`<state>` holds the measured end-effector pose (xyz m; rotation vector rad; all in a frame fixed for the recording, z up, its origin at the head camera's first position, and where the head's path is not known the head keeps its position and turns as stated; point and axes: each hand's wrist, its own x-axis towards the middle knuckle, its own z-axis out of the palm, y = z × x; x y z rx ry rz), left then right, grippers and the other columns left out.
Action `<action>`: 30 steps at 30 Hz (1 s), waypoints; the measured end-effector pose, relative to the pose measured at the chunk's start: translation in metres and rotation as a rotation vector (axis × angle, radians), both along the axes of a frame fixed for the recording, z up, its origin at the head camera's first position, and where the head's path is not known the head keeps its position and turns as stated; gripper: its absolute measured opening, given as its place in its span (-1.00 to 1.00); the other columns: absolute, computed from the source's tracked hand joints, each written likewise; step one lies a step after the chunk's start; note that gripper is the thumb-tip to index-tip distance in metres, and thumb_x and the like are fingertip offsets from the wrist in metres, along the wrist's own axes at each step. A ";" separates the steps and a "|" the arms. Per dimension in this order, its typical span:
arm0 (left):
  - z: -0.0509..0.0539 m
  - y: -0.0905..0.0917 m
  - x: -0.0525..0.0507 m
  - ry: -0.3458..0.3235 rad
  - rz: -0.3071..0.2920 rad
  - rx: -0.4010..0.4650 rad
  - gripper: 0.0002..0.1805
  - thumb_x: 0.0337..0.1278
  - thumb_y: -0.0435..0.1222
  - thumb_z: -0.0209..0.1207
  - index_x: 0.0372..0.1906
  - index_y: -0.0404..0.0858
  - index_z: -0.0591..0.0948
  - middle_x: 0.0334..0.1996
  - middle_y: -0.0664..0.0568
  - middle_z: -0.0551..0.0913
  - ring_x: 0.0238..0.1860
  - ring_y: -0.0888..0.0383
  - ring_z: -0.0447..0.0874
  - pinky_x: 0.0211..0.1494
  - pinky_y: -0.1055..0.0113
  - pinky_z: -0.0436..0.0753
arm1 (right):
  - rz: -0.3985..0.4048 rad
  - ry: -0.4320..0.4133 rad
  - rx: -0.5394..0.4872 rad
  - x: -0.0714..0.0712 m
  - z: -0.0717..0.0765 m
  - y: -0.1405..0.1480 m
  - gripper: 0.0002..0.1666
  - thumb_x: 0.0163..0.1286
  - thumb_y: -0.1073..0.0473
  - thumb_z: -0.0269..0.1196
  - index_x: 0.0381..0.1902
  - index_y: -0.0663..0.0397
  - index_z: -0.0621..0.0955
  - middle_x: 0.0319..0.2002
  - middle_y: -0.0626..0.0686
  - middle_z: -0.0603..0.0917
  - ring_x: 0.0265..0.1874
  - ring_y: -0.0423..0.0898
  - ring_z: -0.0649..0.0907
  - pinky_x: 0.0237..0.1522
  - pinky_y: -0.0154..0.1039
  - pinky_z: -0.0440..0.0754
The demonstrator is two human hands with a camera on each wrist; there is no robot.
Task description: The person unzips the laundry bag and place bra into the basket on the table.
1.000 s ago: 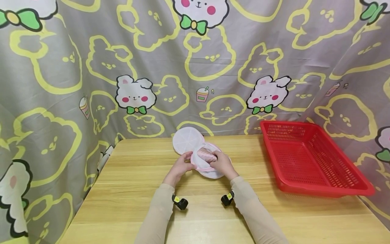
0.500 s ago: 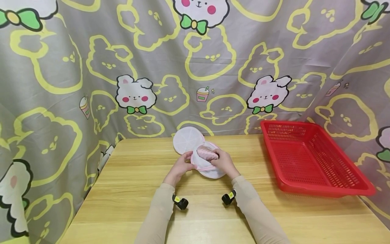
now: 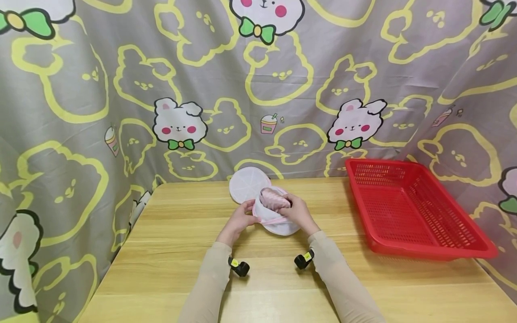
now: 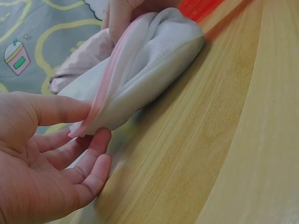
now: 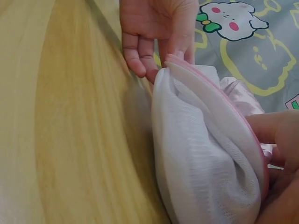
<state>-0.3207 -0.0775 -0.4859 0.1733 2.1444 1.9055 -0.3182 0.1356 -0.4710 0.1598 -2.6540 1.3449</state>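
Observation:
A white mesh laundry bag (image 3: 264,214) with a pink zipper edge stands open between my hands, its round lid (image 3: 249,185) folded back to the far left. My left hand (image 3: 239,222) pinches the zipper edge between thumb and fingers, plainly seen in the left wrist view. In the bag's mouth sits a shiny pink folded cloth (image 3: 273,199), partly above the rim. My right hand (image 3: 300,212) grips its right end. In the right wrist view, the mesh bag (image 5: 201,149) hides part of the cloth (image 5: 240,95) and some of the right hand's fingers.
A red plastic basket (image 3: 373,240) with slotted walls stands on the right of the wooden table (image 3: 173,269). A patterned grey curtain (image 3: 226,89) hangs behind the table and along both sides. Small black cameras are strapped to both wrists.
The pink cloth has risen a little and shows more above the bag's mouth. My right hand has shifted slightly up and to the right with it. My left hand stays on the zipper edge.

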 end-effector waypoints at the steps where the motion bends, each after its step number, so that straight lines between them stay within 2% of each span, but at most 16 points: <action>1: 0.000 0.000 0.000 0.001 -0.001 0.000 -0.21 0.02 -0.54 0.26 0.42 -0.35 0.25 0.30 -0.32 0.40 0.19 -0.08 0.47 -0.03 0.32 0.59 | -0.003 -0.002 -0.003 0.000 0.001 0.000 -0.57 -0.04 0.32 0.37 -0.11 0.18 0.65 -0.16 0.15 0.71 -0.19 0.02 0.60 -0.09 -0.13 0.54; 12: -0.003 0.001 -0.001 0.008 0.007 -0.021 -0.21 0.00 -0.54 0.27 0.41 -0.32 0.27 0.30 -0.29 0.41 0.22 -0.09 0.46 0.03 0.26 0.61 | -0.012 -0.005 -0.019 0.001 0.008 0.002 -0.54 -0.02 0.32 0.36 -0.07 0.19 0.65 -0.12 0.18 0.72 -0.14 0.07 0.62 -0.02 -0.04 0.56; 20: 0.000 0.001 0.001 0.005 0.006 -0.025 -0.21 0.01 -0.53 0.27 0.42 -0.29 0.28 0.31 -0.28 0.40 0.25 -0.09 0.43 0.07 0.23 0.61 | -0.012 0.023 -0.033 0.001 0.010 0.003 -0.54 0.05 0.34 0.35 -0.01 0.23 0.62 -0.08 0.21 0.71 -0.08 0.09 0.64 0.04 0.01 0.57; 26: -0.002 0.001 0.001 0.010 0.004 -0.029 -0.20 0.01 -0.52 0.28 0.42 -0.28 0.28 0.33 -0.27 0.39 0.29 -0.10 0.41 0.06 0.24 0.59 | -0.016 0.094 -0.056 0.005 0.015 0.003 -0.56 0.06 0.31 0.35 -0.04 0.26 0.63 -0.11 0.23 0.71 -0.11 0.11 0.66 -0.01 -0.03 0.60; 30: -0.002 0.001 0.001 0.017 -0.001 -0.031 -0.20 0.00 -0.53 0.27 0.42 -0.29 0.28 0.32 -0.28 0.39 0.28 -0.11 0.41 0.05 0.23 0.59 | -0.029 0.087 -0.078 0.006 0.019 0.003 -0.56 0.08 0.32 0.35 -0.02 0.26 0.62 -0.09 0.24 0.70 -0.08 0.12 0.65 0.01 -0.03 0.60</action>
